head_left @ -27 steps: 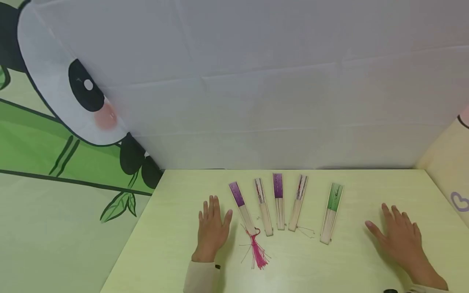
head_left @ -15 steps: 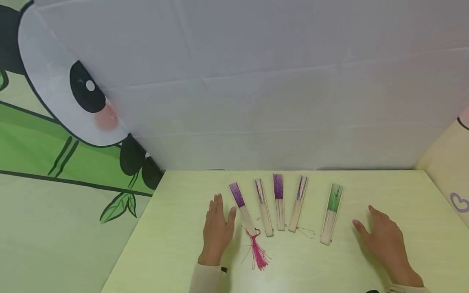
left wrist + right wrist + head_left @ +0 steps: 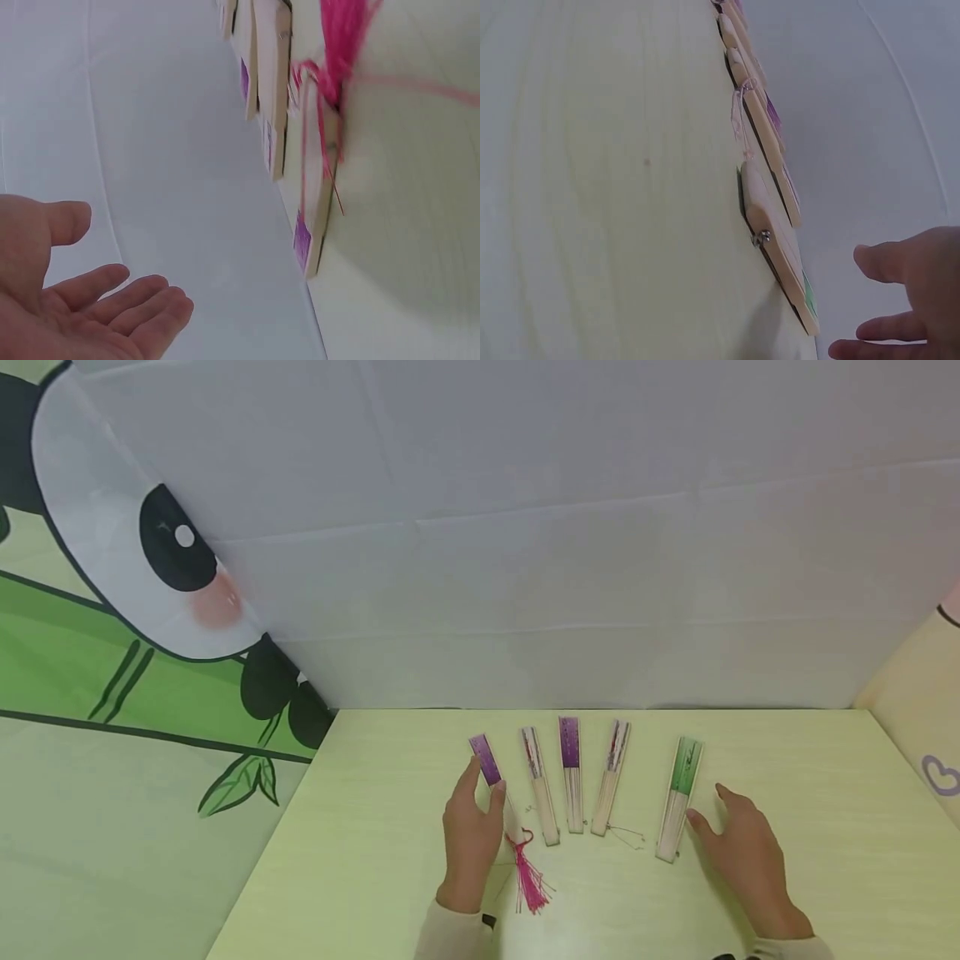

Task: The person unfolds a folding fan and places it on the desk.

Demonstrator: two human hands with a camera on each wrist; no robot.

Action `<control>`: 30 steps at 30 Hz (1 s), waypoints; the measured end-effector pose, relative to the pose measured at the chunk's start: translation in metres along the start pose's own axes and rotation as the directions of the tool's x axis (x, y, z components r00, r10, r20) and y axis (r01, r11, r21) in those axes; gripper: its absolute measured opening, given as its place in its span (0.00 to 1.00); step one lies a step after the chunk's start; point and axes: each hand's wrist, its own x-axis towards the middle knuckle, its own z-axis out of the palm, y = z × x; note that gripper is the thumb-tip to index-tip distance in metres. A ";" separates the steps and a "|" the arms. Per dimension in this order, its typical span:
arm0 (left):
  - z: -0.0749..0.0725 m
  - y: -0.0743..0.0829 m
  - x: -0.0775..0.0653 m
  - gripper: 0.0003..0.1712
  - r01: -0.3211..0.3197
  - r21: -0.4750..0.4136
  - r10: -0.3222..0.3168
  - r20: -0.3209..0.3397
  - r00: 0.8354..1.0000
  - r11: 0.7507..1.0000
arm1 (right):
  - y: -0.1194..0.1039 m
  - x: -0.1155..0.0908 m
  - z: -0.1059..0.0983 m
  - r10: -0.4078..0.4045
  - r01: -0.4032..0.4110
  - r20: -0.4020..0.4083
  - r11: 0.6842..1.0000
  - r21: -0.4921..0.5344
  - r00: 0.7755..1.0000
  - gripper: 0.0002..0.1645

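Note:
Several folded hand fans lie spread in a row on the table. At the left end is a purple fan (image 3: 486, 760) with a pink tassel (image 3: 530, 881); my left hand (image 3: 470, 835) is over its left side, overlapping it in the head view. In the left wrist view this hand (image 3: 97, 300) has its thumb and fingers apart, with nothing between them. A green fan (image 3: 681, 789) lies at the right end. Just to its right is my right hand (image 3: 746, 856), thumb tip close by the fan's edge. The right wrist view shows that hand (image 3: 915, 292) holding nothing.
Between the end fans lie a patterned fan (image 3: 538, 785), another purple fan (image 3: 571, 777) and a second patterned fan (image 3: 611, 777) with a thin cord. A white sheet (image 3: 525, 568) rises behind the pale table (image 3: 337, 860). A cartoon-printed cloth (image 3: 112, 652) hangs at the left.
My left hand has moved right, onto the tasselled purple fan's side. The right hand has moved left, close to the green fan. The fans lie where they were.

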 end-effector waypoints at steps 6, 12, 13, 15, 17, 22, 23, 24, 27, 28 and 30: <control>0.013 0.016 -0.006 0.29 0.041 -0.099 -0.037 0.038 0.999 0.994 | -0.013 0.004 0.007 0.052 -0.053 0.023 0.998 0.038 0.998 0.42; 0.029 0.027 -0.011 0.27 0.022 -0.138 -0.014 0.060 0.998 0.990 | -0.020 0.007 0.016 0.089 -0.088 -0.010 0.994 0.057 0.996 0.43; 0.031 0.029 -0.012 0.27 0.020 -0.144 -0.011 0.064 0.998 0.989 | -0.021 0.008 0.017 0.091 -0.090 -0.018 0.994 0.062 0.996 0.43; 0.034 0.032 -0.012 0.27 0.028 -0.162 -0.016 0.076 0.997 0.986 | -0.024 0.010 0.019 0.090 -0.088 -0.034 0.994 0.064 0.995 0.43; 0.038 0.036 -0.013 0.27 0.039 -0.177 -0.023 0.091 0.996 0.983 | -0.026 0.012 0.020 0.081 -0.078 -0.058 0.995 0.060 0.995 0.43; 0.050 0.043 -0.015 0.27 0.026 -0.209 0.004 0.142 0.990 0.978 | -0.030 0.015 0.022 0.055 -0.053 -0.106 0.998 0.027 0.993 0.42; 0.052 0.045 -0.016 0.26 0.023 -0.211 0.009 0.150 0.989 0.977 | -0.031 0.016 0.023 0.052 -0.049 -0.113 0.998 0.025 0.992 0.42; 0.054 0.046 -0.017 0.26 0.022 -0.217 0.013 0.160 0.987 0.976 | -0.032 0.017 0.023 0.048 -0.045 -0.117 0.999 0.024 0.992 0.41; 0.060 0.052 -0.020 0.26 0.029 -0.205 0.009 0.183 0.983 0.978 | -0.036 0.017 0.024 0.033 -0.029 -0.129 0.999 0.031 0.991 0.40; 0.061 0.055 -0.021 0.26 0.036 -0.206 0.004 0.191 0.982 0.978 | -0.038 0.017 0.024 0.031 -0.027 -0.131 0.999 0.037 0.991 0.39; 0.064 0.060 -0.022 0.26 0.050 -0.214 -0.003 0.214 0.977 0.976 | -0.042 0.017 0.023 0.022 -0.016 -0.128 0.999 0.042 0.991 0.38</control>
